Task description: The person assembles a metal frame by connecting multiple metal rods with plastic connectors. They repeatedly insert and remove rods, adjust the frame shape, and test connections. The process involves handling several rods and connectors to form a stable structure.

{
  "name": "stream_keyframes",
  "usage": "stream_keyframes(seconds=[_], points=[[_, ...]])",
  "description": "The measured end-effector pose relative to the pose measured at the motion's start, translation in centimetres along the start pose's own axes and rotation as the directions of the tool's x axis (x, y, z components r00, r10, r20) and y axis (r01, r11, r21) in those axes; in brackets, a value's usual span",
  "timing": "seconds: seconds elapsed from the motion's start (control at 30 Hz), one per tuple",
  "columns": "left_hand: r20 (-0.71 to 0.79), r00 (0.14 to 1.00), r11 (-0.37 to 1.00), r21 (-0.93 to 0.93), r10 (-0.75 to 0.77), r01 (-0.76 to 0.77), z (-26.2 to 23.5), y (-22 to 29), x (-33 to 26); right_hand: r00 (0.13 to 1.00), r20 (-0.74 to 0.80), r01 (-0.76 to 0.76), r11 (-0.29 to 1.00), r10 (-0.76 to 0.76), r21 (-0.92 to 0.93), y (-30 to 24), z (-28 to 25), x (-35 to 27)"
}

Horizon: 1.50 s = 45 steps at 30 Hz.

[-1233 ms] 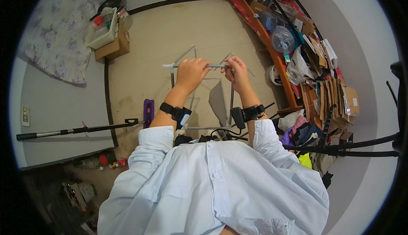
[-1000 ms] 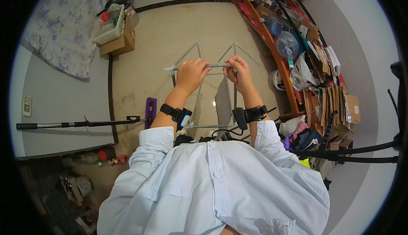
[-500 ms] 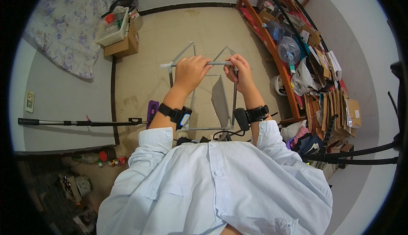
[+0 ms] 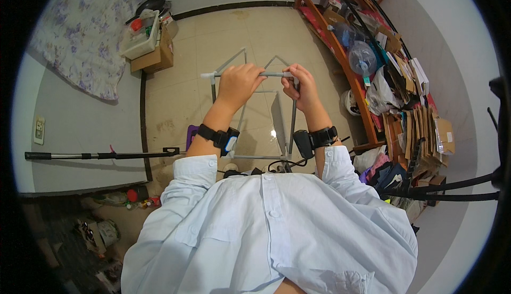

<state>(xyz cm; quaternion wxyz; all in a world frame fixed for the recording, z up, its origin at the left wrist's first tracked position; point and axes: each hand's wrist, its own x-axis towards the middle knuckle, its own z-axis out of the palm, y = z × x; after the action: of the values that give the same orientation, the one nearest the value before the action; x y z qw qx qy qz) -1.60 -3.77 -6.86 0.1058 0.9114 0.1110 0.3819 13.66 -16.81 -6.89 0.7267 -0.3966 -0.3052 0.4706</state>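
Observation:
In front of me stands an open frame of thin grey tubes [image 4: 293, 126] joined by pale plastic connectors. Its near top crossbar, a grey tube [image 4: 274, 74], runs between my hands. My left hand [image 4: 239, 86] is closed over this tube, close to the white connector [image 4: 206, 76] at its left end. At the right end, my right hand [image 4: 303, 87] pinches the tube beside the corner connector, which its fingers partly hide. A grey flat panel [image 4: 278, 121] hangs inside the frame's right side. Both wrists wear black straps with small devices.
A wooden bed frame [image 4: 340, 54] at the right holds cardboard, bags and clear bottles. A brown box [image 4: 154, 57] with a white bin [image 4: 142, 43] on it stands far left. A black pole [image 4: 96, 155] reaches in from the left. Pale tiles [image 4: 234, 28] cover the floor.
The crossbar and both hands sit slightly higher in view. The grey panel now appears narrower and more edge-on. My grip on the tube looks the same.

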Motion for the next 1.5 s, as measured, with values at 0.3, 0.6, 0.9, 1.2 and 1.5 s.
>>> stream_keyframes(seconds=[0.3, 0.6, 0.9, 1.2, 1.5], points=[[0.029, 0.999, 0.999, 0.031, 0.027, -0.028, -0.6, 0.4, 0.3, 0.999, -0.036, 0.028, 1.000, -0.027, 0.013, 0.0, 0.4, -0.3], [0.016, 1.000, 1.000, 0.005, 0.010, -0.010, -0.3, 0.3, 0.1, 0.999, -0.036, 0.017, 1.000, -0.017, -0.001, 0.2, 0.4, -0.4], [0.065, 0.997, 0.999, 0.034, 0.039, -0.041, -0.5, 0.2, 0.6, 0.997, -0.065, 0.029, 1.000, -0.029, 0.003, 0.2, 0.8, -0.4], [0.083, 0.989, 0.983, 0.127, 0.125, -0.135, -0.4, 0.7, 2.0, 0.988, -0.149, 0.016, 0.994, -0.033, -0.110, 0.4, 2.3, 0.2], [0.260, 0.943, 0.964, 0.111, 0.205, -0.240, -1.0, 0.9, 4.1, 0.978, -0.208, 0.010, 0.996, 0.008, 0.083, 1.6, 1.2, -0.2]])
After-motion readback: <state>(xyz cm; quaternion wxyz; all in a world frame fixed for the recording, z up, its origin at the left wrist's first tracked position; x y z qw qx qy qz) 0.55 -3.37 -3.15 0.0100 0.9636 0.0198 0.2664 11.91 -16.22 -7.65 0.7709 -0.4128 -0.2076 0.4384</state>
